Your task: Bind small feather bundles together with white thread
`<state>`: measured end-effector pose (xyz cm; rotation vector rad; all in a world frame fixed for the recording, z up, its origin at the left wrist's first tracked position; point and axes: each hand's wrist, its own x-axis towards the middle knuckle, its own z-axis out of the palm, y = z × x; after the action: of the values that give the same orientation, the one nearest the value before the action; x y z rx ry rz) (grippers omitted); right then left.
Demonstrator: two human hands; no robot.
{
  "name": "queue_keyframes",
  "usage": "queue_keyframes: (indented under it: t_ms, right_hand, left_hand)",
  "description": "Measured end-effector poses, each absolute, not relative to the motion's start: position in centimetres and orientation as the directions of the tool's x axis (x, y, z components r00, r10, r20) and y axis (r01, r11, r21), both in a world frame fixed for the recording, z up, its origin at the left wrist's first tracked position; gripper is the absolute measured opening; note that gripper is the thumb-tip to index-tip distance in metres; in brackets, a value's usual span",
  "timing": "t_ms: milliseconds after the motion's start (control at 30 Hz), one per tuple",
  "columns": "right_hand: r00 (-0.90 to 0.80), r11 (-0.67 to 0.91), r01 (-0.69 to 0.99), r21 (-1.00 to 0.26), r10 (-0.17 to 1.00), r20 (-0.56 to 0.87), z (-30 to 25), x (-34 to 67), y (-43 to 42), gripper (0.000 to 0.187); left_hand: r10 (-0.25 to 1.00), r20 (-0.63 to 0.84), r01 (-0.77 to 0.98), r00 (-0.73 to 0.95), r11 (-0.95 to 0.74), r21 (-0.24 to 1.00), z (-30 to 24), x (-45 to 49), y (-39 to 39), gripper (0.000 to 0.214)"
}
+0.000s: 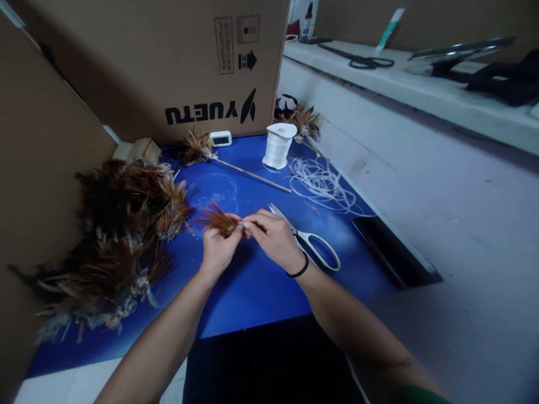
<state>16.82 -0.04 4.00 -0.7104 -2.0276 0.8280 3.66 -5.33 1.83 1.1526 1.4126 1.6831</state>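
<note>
Your left hand (217, 251) and right hand (274, 237) meet at a brown feather bundle (220, 221) over the blue surface (261, 300).

Your left thumb and fingers close around the bundle near its base, tips fanning leftward; your right fingertips pinch its quill end, though whether they also grip a strand is too small to tell. It should handle light and soft, with stiffer, slippery quills, so the gathered base looks the best hold. Your working room lies between the feather pile (132, 205) and the scissors (300, 233) beside your right hand; a feathered stick (252, 175) lies beyond, the surface's near edge beneath your forearms.
</note>
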Motion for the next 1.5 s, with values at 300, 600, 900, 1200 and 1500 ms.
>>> queue_keyframes:
  t_ms: [300, 600, 900, 1200, 1500]
  right_hand:
    - [-0.527, 0.571, 0.226, -0.79, 0.753, 0.394, 3.8, 16.6, -0.1, 0.018]
    - [-0.559, 0.014, -0.022, -1.0, 0.829, 0.024, 3.4, 16.2, 0.9, 0.022]
    - [-0.606, -0.292, -0.037, -0.956, 0.767, -0.211, 4.6, 16.6, 0.8, 0.023]
    - [-0.669, -0.429, -0.096, -0.898, 0.696, -0.262, 4.5, 16.7, 1.2, 0.026]
    - [-0.688, -0.458, -0.136, -0.878, 0.682, -0.249, 4.5, 16.7, 1.2, 0.026]
  left_hand:
    - [0.899, 0.111, 0.051, -0.424, -0.099, 0.994, 1.8, 3.6, -5.3, 0.021]
    - [0.941, 0.028, -0.087, -0.339, -0.061, 0.994, 2.2, 3.8, -5.3, 0.025]
    - [0.943, 0.027, -0.138, -0.332, -0.077, 0.987, 2.1, 3.9, -5.3, 0.03]
    - [0.97, -0.027, -0.177, -0.243, -0.017, 0.984, 3.2, 4.0, -5.5, 0.022]
    - [0.951, -0.036, -0.187, -0.308, -0.023, 0.982, 2.7, 4.0, -5.4, 0.03]
